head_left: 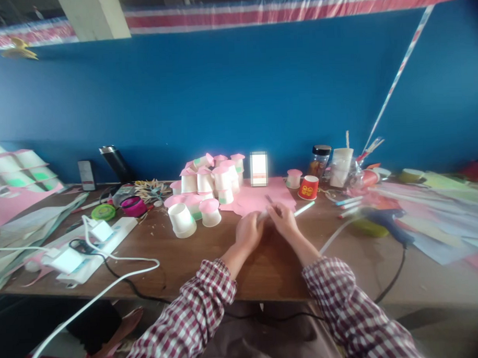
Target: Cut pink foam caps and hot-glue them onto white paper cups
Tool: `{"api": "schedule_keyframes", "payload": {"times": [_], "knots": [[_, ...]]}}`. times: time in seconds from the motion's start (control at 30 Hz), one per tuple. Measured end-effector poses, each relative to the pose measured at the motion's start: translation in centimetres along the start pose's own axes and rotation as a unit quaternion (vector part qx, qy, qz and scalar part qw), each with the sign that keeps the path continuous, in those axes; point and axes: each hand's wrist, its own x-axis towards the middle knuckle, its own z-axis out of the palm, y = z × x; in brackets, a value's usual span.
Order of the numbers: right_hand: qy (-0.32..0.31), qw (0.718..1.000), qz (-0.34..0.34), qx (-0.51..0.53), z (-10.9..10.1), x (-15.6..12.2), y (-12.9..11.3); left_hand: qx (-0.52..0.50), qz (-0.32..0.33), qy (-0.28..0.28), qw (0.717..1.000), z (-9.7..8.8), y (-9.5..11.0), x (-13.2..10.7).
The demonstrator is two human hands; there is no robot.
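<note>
My left hand [248,228] is closed near the table's middle, a small whitish piece [263,216] showing at its fingertips. Right beside it, my right hand [284,221] has its fingers bent together. A thin dark tip [268,199] sticks up by those fingers; its kind is too blurred to tell. Just beyond both hands lie pink paper sheets [278,193]. A white marker-like stick with a green end [305,208] rests to the right of my right hand. Left of my hands stand several white paper cups [182,221] with pink paper tops.
A lit phone [259,169] leans against the blue wall. A red paper cup [309,187] and a dark-lidded jar [320,160] stand right. A glue gun [387,226] with a cord lies further right, near blurred papers. A power strip [125,230] with white plugs sits left.
</note>
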Motion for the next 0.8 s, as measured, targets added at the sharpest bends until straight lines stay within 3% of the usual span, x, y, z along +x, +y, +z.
{"api": "schedule_keyframes", "payload": {"times": [0.6, 0.8], "knots": [[0.056, 0.982, 0.069, 0.164, 0.21, 0.53, 0.4, -0.022, -0.006, 0.012, 1.0, 0.02, -0.04, 0.07], [0.032, 0.973, 0.096, 0.208, 0.3, 0.44, 0.12, -0.066, 0.015, 0.021, 0.998, -0.27, 0.23, 0.13]]}}
